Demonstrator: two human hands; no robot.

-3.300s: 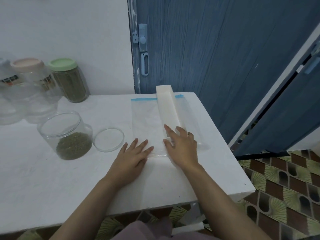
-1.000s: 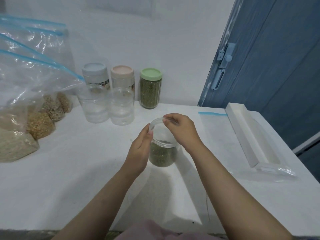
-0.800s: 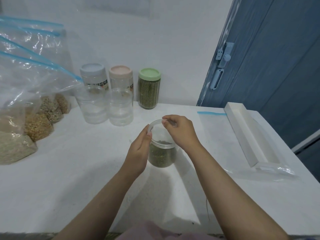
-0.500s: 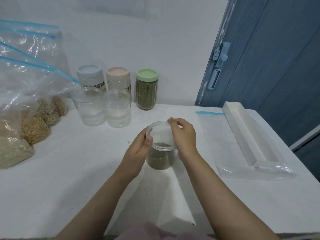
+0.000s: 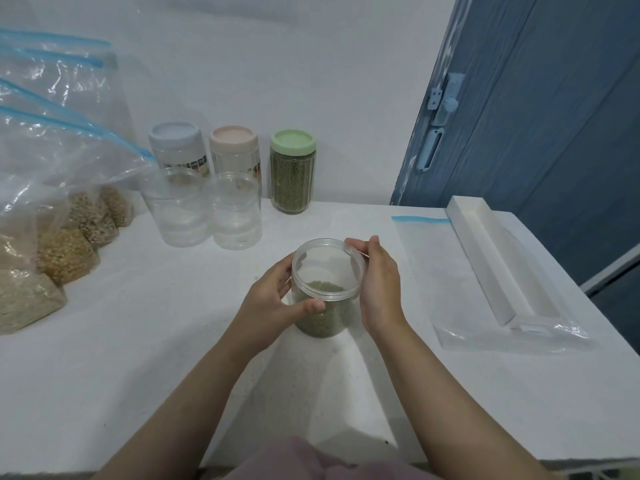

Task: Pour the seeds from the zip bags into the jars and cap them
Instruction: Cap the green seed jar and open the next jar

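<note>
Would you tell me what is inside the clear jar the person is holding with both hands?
The clear jar holds green seeds in its lower part; the left hand's thumb hides some of them.

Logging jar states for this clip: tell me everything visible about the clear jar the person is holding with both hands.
The jar is a short, round, clear container that looks like plastic, standing upright on the white table near its middle. Green seeds fill roughly its lower half. A clear lid sits on its mouth; whether it is fully screwed down cannot be told. The left hand grips the body, thumb across the front, and the right hand holds the lid's rim.
</note>
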